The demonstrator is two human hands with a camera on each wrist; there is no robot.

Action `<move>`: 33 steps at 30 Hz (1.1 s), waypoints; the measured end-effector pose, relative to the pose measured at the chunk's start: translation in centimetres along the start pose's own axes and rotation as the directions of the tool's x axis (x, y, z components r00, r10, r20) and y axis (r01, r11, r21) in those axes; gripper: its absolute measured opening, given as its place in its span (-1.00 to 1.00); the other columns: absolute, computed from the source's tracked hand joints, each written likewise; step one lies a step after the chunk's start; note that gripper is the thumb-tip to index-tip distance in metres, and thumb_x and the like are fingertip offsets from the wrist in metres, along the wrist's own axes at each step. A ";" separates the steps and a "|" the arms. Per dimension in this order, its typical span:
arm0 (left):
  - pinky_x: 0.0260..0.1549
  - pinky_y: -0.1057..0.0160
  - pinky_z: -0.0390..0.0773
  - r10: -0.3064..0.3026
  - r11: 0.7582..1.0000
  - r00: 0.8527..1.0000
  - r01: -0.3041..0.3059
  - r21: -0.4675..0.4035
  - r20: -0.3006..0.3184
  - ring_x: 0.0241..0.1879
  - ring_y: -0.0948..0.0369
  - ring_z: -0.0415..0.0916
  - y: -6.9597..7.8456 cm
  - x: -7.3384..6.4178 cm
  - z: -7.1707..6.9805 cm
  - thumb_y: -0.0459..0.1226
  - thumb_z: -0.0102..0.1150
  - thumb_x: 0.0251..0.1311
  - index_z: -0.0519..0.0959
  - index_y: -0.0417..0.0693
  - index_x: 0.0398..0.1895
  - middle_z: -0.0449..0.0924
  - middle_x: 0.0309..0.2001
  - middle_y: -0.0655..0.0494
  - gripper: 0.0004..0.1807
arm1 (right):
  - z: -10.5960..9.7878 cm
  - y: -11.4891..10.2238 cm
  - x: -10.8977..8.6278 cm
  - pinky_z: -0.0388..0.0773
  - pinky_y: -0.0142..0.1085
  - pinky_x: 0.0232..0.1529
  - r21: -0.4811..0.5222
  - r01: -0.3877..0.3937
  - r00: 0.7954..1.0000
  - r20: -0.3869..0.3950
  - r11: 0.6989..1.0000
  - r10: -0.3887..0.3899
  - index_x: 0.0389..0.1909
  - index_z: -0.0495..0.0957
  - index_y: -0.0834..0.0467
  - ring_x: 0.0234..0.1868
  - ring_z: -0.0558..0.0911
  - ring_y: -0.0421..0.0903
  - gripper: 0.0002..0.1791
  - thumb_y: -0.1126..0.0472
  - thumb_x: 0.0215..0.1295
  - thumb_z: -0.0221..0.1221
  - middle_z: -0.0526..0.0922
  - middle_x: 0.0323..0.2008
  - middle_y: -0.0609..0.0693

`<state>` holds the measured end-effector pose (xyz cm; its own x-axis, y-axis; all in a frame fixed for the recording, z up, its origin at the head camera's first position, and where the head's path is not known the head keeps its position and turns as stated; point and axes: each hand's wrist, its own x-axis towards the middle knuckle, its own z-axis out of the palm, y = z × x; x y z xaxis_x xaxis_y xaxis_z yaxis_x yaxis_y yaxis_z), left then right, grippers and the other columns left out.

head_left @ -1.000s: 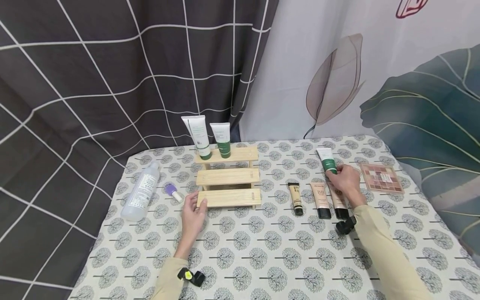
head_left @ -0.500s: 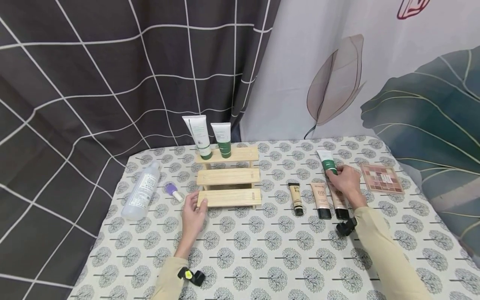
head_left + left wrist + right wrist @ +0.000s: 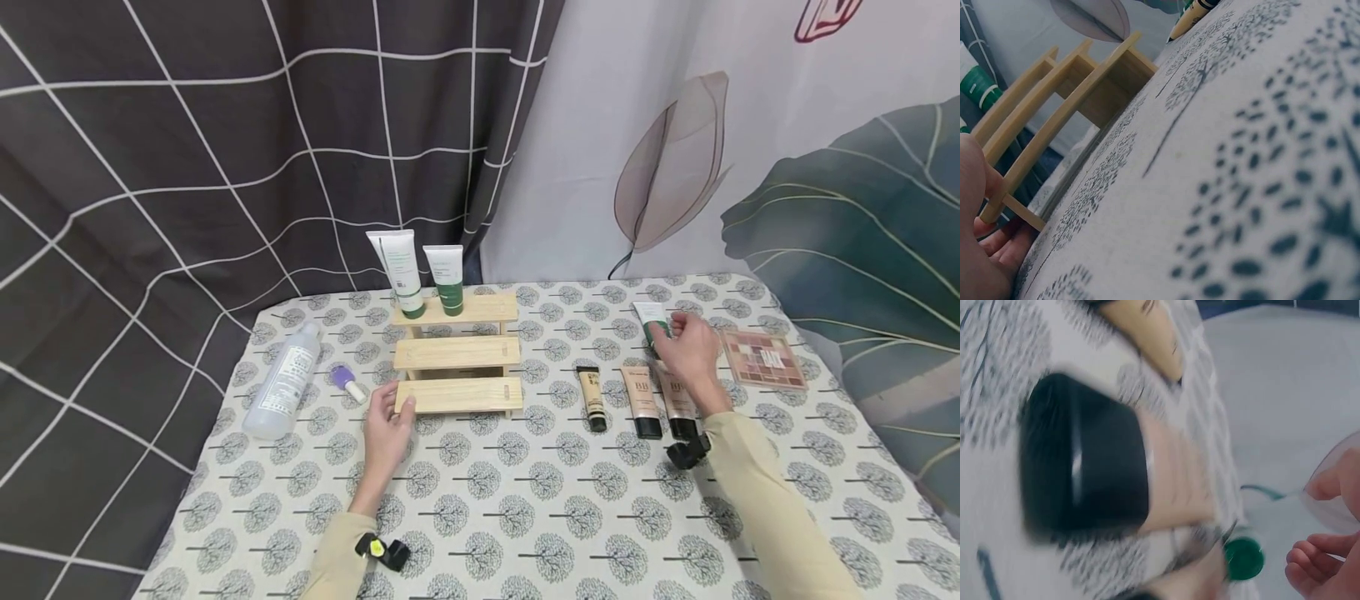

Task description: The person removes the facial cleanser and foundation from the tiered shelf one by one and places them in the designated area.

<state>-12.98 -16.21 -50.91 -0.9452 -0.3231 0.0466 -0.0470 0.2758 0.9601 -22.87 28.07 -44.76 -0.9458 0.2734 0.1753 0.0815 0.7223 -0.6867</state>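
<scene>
My left hand [image 3: 386, 427] grips the left end of the lowest step of a three-step wooden display shelf [image 3: 459, 395], thumb on top. In the left wrist view its fingers curl behind the shelf's leg. Two white-and-green squeeze tubes [image 3: 450, 283] stand on the top step. Over at the right, my right hand [image 3: 690, 354] hovers just above another white-and-green tube [image 3: 649, 313] lying on the cloth. The right wrist view shows this tube's green cap [image 3: 1244, 557] apart from the loosely bent fingers, with nothing between thumb and fingers.
Two beige BB cream tubes [image 3: 642, 400] and a small yellow tube [image 3: 592, 397] lie near my right hand. An eyeshadow palette [image 3: 765, 358] is further right. At left lie a clear bottle [image 3: 283, 383] and a purple-and-white small item [image 3: 347, 383]. Curtains hang behind.
My right hand has let go of the green-and-white tube and risen slightly, its thumb and fingers now apart. The left hand stays on the shelf.
</scene>
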 end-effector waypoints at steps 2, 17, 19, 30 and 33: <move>0.09 0.11 0.69 -0.001 1.000 1.000 0.001 0.005 0.000 0.09 -0.10 0.60 0.0 0.0 0.0 -0.34 0.14 0.40 0.35 -0.24 0.35 0.59 0.13 -0.28 -0.51 | -0.1 -1.0 -0.2 0.44 0.17 0.27 0.027 0.017 1.000 -0.006 0.999 -0.017 0.28 0.38 0.48 0.12 0.55 0.35 -0.38 0.05 0.44 0.12 0.56 0.11 0.47; -0.08 0.48 0.63 0.016 1.000 1.000 -0.016 0.008 -0.005 0.06 -0.09 0.60 -0.3 0.0 0.2 -0.32 0.14 0.41 0.35 -0.24 0.35 0.57 0.12 -0.28 -0.51 | 0.9 -8.4 -1.0 0.49 0.04 0.36 0.253 0.012 0.997 0.074 0.967 -0.032 0.30 0.38 0.39 0.22 0.54 0.25 -0.38 0.08 0.40 0.22 0.53 0.21 0.37; -0.10 0.52 0.61 0.014 1.000 1.000 -0.014 0.004 -0.005 0.05 -0.08 0.60 -0.3 0.0 0.2 -0.32 0.15 0.41 0.35 -0.24 0.35 0.57 0.12 -0.28 -0.51 | 1.2 -9.4 -1.0 0.49 0.02 0.36 0.265 0.023 0.996 0.073 0.964 -0.044 0.30 0.39 0.39 0.22 0.55 0.24 -0.39 0.09 0.39 0.23 0.55 0.20 0.36; 0.11 0.06 0.68 0.003 1.000 1.000 -0.003 0.009 -0.006 0.08 -0.09 0.60 -0.3 0.0 0.1 -0.33 0.14 0.40 0.36 -0.22 0.34 0.58 0.11 -0.26 -0.52 | 3.2 -14.3 -1.3 0.51 -0.06 0.36 0.408 0.074 0.988 0.094 0.910 -0.122 0.27 0.42 0.37 0.21 0.57 0.19 -0.42 0.15 0.34 0.27 0.56 0.19 0.34; 0.09 0.13 0.69 -0.009 1.000 1.000 0.009 0.000 -0.003 0.08 -0.08 0.60 -0.2 -0.1 0.1 -0.33 0.15 0.39 0.36 -0.20 0.34 0.58 0.11 -0.24 -0.51 | 3.8 -15.6 -1.6 0.51 -0.07 0.35 0.433 0.083 0.984 0.108 0.898 -0.143 0.27 0.42 0.36 0.21 0.57 0.18 -0.42 0.15 0.34 0.28 0.57 0.18 0.32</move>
<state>-12.90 -16.16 -51.15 -0.9438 -0.3281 0.0389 -0.0552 0.2728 0.9605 -23.81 13.93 -37.03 -0.9761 0.0967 0.1948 -0.1418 0.3961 -0.9072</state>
